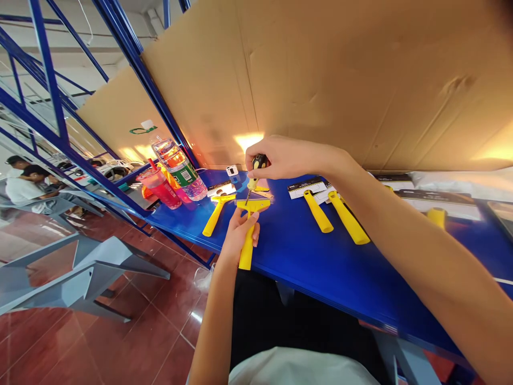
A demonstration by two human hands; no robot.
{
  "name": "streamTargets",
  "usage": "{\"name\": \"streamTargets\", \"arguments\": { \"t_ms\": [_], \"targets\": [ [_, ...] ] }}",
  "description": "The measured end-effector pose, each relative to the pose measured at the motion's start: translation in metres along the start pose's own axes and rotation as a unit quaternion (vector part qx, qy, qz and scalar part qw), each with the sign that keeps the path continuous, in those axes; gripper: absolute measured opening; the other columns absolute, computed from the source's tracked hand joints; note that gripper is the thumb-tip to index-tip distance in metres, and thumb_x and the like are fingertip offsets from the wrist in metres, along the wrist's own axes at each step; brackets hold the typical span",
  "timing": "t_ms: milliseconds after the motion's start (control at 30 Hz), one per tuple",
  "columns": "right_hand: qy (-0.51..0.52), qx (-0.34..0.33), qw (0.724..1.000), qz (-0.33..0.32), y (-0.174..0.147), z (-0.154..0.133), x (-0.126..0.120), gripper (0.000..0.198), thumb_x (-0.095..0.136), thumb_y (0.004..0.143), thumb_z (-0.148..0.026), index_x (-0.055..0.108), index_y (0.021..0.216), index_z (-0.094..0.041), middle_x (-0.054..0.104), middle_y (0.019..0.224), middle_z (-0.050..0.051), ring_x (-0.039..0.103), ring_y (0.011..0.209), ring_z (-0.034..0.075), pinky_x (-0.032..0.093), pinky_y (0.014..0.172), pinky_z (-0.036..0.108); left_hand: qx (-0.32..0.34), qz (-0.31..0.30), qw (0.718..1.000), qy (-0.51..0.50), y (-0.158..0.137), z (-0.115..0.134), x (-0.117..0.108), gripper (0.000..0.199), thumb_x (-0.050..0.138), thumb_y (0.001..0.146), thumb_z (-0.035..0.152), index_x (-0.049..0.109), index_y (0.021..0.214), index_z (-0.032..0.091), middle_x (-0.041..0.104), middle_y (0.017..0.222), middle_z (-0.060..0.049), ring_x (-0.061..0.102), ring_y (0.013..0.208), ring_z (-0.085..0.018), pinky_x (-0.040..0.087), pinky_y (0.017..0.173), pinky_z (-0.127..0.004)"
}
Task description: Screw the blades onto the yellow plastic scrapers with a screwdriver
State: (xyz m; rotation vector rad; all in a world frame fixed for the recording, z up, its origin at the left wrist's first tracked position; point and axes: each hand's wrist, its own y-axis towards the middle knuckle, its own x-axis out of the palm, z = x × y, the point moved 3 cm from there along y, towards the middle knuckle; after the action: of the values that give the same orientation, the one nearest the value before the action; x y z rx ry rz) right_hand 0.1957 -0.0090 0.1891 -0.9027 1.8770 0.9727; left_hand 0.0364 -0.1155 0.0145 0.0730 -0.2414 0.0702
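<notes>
My left hand (239,235) is closed around the handle of a yellow scraper (246,256), whose wide head points away from me over the blue table's front part. From above, my right hand (266,155) grips a screwdriver (253,183) with a black and pale yellow handle. Its shaft slants down to the left side of the scraper head; whether the tip sits in a screw is too small to tell. Just left of my left hand lies a second yellow scraper (215,216). Behind the held one, a small yellow piece (262,189) lies on the table.
A large water bottle (180,168) and a red drink cup (162,187) stand at the table's left end. More yellow scrapers (318,213) and flat card packages (438,203) lie to the right. Cardboard (320,69) walls the back. A grey chair (88,272) and seated people are left.
</notes>
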Motion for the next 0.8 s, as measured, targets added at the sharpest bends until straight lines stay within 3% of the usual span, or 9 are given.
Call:
{"name": "streamTargets", "arguments": {
  "t_ms": [433,633,800],
  "targets": [
    [0.011,0.008,1.000,-0.001,-0.002,-0.007,-0.003,0.012,0.073,0.096,-0.033,0.071,0.097,-0.021,0.073,0.098,0.008,0.058,0.085,0.021,0.039,0.072,0.037,0.001,-0.002,1.000,0.010,-0.001,-0.001,0.000,0.059,0.093,0.086,0.050,0.059,0.126,0.024,0.080,0.127,-0.010,0.049,0.048,-0.004,0.044,0.039,-0.021],
    [0.008,-0.004,1.000,-0.010,0.001,-0.004,0.002,0.015,0.072,0.099,-0.035,0.068,0.095,-0.021,0.069,0.091,0.005,0.053,0.078,0.018,0.036,0.070,0.036,-0.006,0.003,1.000,0.024,-0.001,-0.002,0.001,0.057,0.091,0.088,0.049,0.059,0.128,0.024,0.080,0.111,-0.006,0.048,0.047,-0.005,0.044,0.039,-0.020],
    [-0.009,-0.004,1.000,0.023,0.004,-0.010,0.010,0.027,0.066,0.105,-0.040,0.057,0.087,-0.022,0.067,0.090,0.005,0.050,0.078,0.018,0.034,0.070,0.035,-0.019,0.001,0.999,0.031,0.001,-0.001,0.001,0.059,0.094,0.084,0.049,0.060,0.126,0.023,0.076,0.095,-0.002,0.048,0.047,-0.006,0.043,0.038,-0.020]
  ]
}}
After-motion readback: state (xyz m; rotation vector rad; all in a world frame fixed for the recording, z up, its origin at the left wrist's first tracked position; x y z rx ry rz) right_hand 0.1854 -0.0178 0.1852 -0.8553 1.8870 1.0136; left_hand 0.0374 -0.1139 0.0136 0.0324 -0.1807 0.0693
